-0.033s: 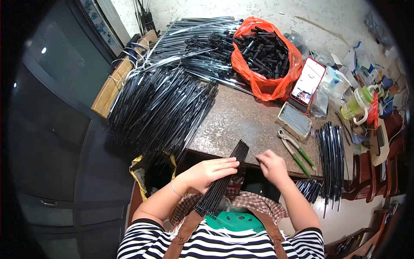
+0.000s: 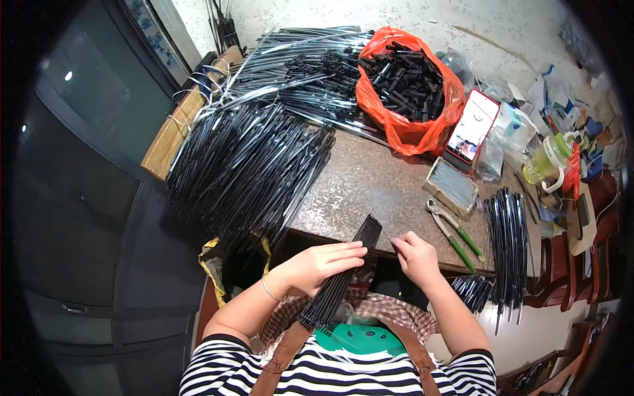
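Two hands work at the table (image 2: pixel 370 191) edge: left hand (image 2: pixel 323 264) clamped on the rod bundle (image 2: pixel 340 280), right hand (image 2: pixel 416 257) pinched shut on something hidden, just beside it.

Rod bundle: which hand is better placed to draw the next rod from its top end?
Right, probably. The right hand is pinched beside the top end of the rod bundle, apparently free, while the left hand lies flat across the bundle, holding it down.
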